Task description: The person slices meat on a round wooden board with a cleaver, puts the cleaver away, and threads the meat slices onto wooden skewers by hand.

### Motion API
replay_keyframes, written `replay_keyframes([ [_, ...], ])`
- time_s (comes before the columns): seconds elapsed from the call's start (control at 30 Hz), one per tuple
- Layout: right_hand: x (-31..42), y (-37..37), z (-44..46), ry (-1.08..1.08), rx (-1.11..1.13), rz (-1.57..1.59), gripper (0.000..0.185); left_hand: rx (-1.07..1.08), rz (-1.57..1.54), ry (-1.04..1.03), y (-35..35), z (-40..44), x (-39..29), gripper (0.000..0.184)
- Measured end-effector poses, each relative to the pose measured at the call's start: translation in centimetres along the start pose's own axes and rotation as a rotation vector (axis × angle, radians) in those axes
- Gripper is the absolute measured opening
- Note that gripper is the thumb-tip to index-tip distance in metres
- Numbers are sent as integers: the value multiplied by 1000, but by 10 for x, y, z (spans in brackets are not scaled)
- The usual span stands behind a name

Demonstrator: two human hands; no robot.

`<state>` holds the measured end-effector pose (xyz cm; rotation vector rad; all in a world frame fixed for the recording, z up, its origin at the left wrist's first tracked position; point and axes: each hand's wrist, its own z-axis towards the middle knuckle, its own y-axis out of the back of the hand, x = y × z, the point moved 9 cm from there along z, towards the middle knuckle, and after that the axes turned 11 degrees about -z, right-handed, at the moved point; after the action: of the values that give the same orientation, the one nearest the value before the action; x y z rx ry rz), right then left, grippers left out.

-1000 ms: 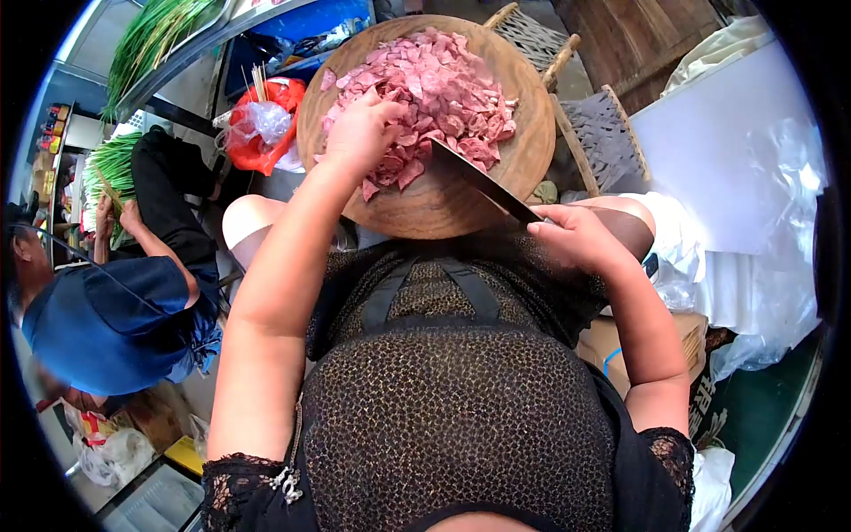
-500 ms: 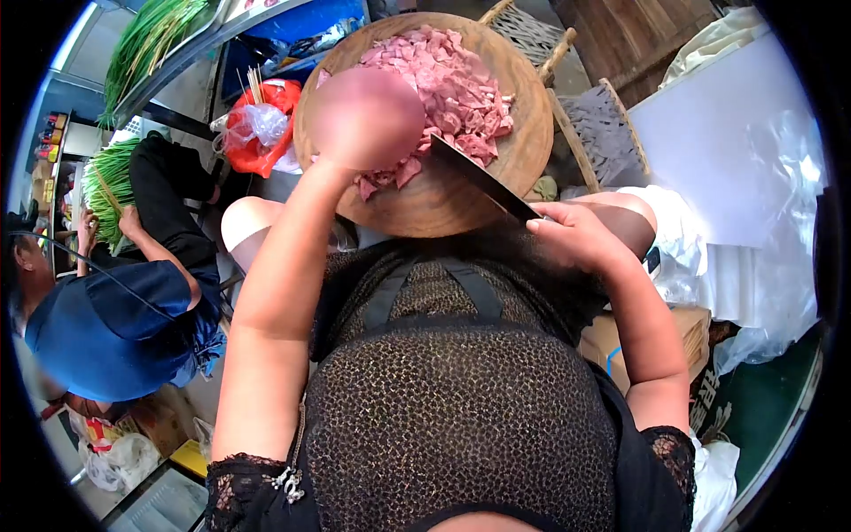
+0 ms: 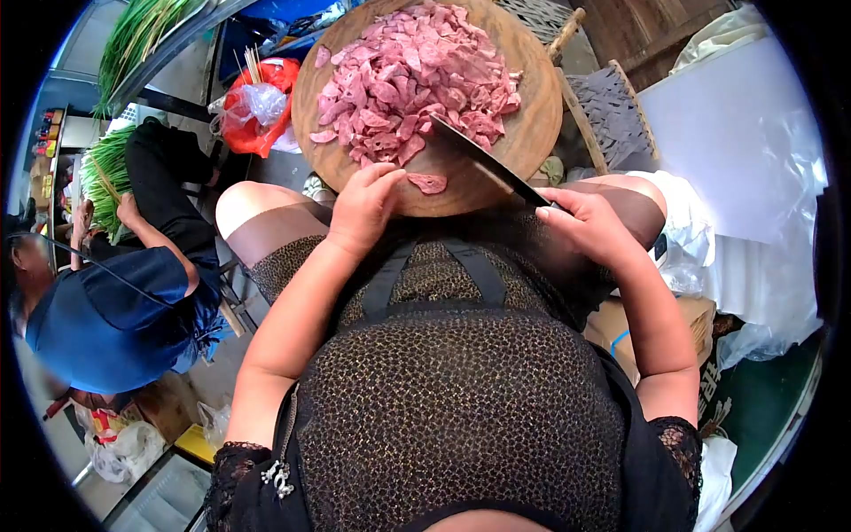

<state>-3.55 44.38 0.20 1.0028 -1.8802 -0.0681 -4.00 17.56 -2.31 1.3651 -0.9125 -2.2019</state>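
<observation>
A heap of pink meat pieces (image 3: pixel 417 75) covers much of the round wooden board (image 3: pixel 532 115). One separate slice (image 3: pixel 427 183) lies at the board's near edge, just right of my left hand (image 3: pixel 368 202). The fingers of that hand are pinched together by the slice's left end; whether they grip it is too small to tell. My right hand (image 3: pixel 578 220) is closed round the handle of a knife (image 3: pixel 483 160). The dark blade points up and left across the board, its tip at the near side of the heap.
At the left, a person in blue (image 3: pixel 115 315) holds green stalks (image 3: pixel 106 177). A red plastic bag (image 3: pixel 257 106) with thin sticks sits left of the board. Beyond the board's right side stands a woven chair (image 3: pixel 612 115), with a white sheet (image 3: pixel 727 133) farther right.
My left hand has come down from the left side of the heap to the board's near edge. A single slice now lies there. The knife has stayed in my right hand, nearly still.
</observation>
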Motion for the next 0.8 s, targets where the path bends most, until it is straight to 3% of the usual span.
replay_keyframes([
  [0.1, 8, -7, -5, 78, -18, -16, 33, 3, 63, -146, -4, 2, -10, 30],
  [0.17, 12, -18, -11, -18, 68, 133, 32, 31, 48, -261, -16, 9, -27, 27],
  [0.27, 23, -24, -19, 12, 51, 99, 33, 92, -69, -253, -33, 8, -25, 20],
  [0.43, 25, -27, -31, -20, 115, -52, 35, 16, 83, -248, -29, 4, -28, 6],
  [0.47, 29, -25, -30, 59, 80, -133, 36, 18, 81, -247, -30, 2, -28, 6],
  [0.6, 30, -26, -31, 48, 94, -147, 37, 23, 126, -236, -30, 1, -26, 7],
  [0.67, 34, -21, -29, 273, -40, -318, 36, 21, 138, -218, -29, 2, -23, 8],
  [0.8, 37, -13, -25, 125, 14, -268, 36, 23, 69, -255, -28, 4, -22, 10],
])
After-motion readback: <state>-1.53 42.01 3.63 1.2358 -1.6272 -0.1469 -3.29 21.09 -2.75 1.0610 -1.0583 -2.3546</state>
